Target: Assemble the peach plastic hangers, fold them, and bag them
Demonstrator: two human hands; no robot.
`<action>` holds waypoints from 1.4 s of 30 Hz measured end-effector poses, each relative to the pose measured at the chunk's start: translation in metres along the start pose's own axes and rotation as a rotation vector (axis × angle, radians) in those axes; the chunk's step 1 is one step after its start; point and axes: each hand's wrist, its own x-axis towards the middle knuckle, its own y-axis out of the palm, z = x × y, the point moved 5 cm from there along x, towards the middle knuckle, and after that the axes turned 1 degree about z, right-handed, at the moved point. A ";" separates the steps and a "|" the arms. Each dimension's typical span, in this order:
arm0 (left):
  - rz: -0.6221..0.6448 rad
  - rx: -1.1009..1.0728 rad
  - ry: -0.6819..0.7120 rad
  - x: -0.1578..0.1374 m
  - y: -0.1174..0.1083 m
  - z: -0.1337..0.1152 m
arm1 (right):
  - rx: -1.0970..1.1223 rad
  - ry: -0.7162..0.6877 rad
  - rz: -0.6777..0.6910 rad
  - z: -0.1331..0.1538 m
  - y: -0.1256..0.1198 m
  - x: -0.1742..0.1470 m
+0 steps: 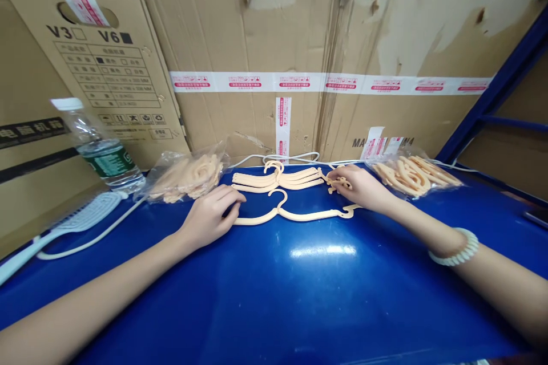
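A beige plastic clothes hanger point(308, 215) lies flat on the blue table, its hook pointing away from me. A small curved piece point(349, 212) sits at its right end. My left hand point(214, 214) is curled over the hanger's left end, which it hides. Beyond that hanger lies a stack of several folded-looking hanger parts point(278, 181) with hooks. To its right is a little pile of small beige plastic pieces point(340, 183). My right hand point(362, 187) has its fingertips pinched at this pile; what lies between them is partly hidden.
Clear bags of beige hanger parts lie at left point(188, 177) and right point(413, 175). At far left are a water bottle point(109, 159) and a pale hairbrush point(92, 214). A white cable point(98, 239) crosses the table. Cardboard boxes point(257, 125) and a blue frame point(479, 102) stand behind.
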 end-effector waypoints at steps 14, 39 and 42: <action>-0.080 0.013 -0.018 0.008 -0.015 -0.012 | -0.063 -0.050 0.006 0.016 0.021 0.006; -0.150 -0.195 -0.196 0.007 -0.017 -0.016 | 0.835 0.256 -0.318 0.012 -0.015 -0.020; -0.154 -0.237 -0.250 0.004 -0.012 -0.013 | 0.888 0.269 -0.282 0.017 -0.014 -0.019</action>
